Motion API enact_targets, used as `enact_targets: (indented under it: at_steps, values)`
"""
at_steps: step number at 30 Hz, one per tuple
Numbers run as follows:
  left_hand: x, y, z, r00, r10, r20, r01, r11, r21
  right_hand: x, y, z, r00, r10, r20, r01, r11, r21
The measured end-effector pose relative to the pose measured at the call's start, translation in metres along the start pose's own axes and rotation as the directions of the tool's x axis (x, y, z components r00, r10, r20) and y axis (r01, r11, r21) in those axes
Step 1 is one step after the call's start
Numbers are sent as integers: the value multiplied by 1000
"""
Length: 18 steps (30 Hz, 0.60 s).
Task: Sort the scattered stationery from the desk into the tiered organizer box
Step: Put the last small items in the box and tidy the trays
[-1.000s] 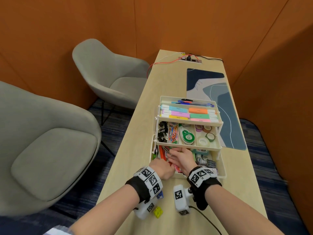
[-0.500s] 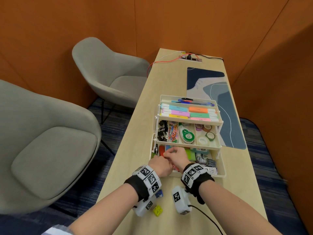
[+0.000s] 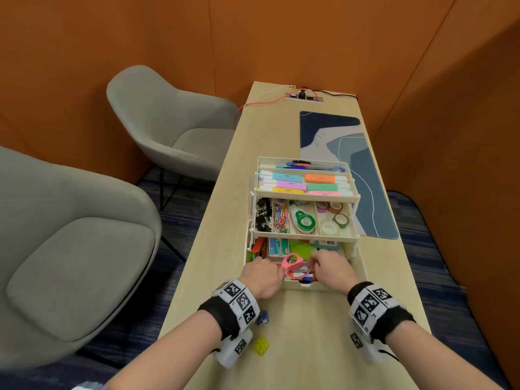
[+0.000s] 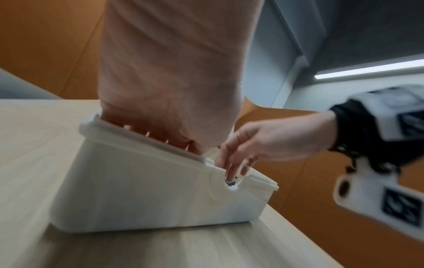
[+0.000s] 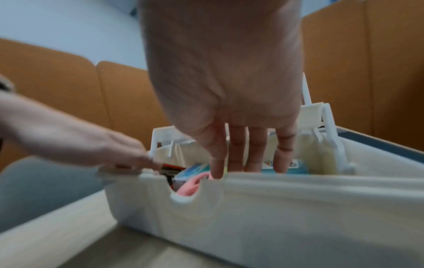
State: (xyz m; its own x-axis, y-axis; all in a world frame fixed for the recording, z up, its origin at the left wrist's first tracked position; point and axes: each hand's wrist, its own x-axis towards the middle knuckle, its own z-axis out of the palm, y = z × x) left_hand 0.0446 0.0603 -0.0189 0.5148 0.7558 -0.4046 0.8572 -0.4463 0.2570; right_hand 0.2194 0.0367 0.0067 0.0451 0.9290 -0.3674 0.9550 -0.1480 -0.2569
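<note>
In the lower centre of the head view, pink-handled scissors (image 3: pixel 294 266) lie in the bottom tier of the organizer box (image 3: pixel 361 266), between both hands. The left hand (image 3: pixel 263 277) is curled at the front rim — whether anything is pinched cannot be told. The right hand (image 3: pixel 330 267) reaches in, fingers (image 5: pixel 252 154) extended downward. The scissors are best pressed flat among the packets — handles kept below the rim so the middle tier can close.

Head camera looking down along desk (image 3: pixel 295 319); wrist cameras peering up close from desk level, all sharing organizer box (image 3: pixel 361 266) front.
</note>
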Motion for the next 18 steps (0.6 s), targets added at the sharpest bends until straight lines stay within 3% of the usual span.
enact_targets:
  at_steps: [4, 7, 11, 13, 16, 18]
  values:
    - [9, -1, 6, 1000, -4, 20, 4, 1000, -21, -9, 2, 14, 993, -44, 105, 53, 995, -81]
    - [11, -5, 11, 1000, 1, 14, 0, 999, -43, -8, 0, 15, 988, 30, 150, 4, 976, -218]
    - [6, -6, 7, 1000, 29, 2, -29, 998, -64, -7, -14, 12, 989, 89, 117, -39, 925, -378]
    - [-5, -4, -5, 994, 63, -84, -71, 994, -87, -9, -20, 9, 994, 80, 76, -43, 917, -397]
    - [-29, -10, -24, 937, 112, -331, -164, 978, -132, -22, -30, 8, 985, -104, -138, 56, 948, -315]
    - [-47, -23, -26, 884, 84, -459, -190, 963, -189, -38, -37, 17, 913, -318, -256, 273, 942, -198]
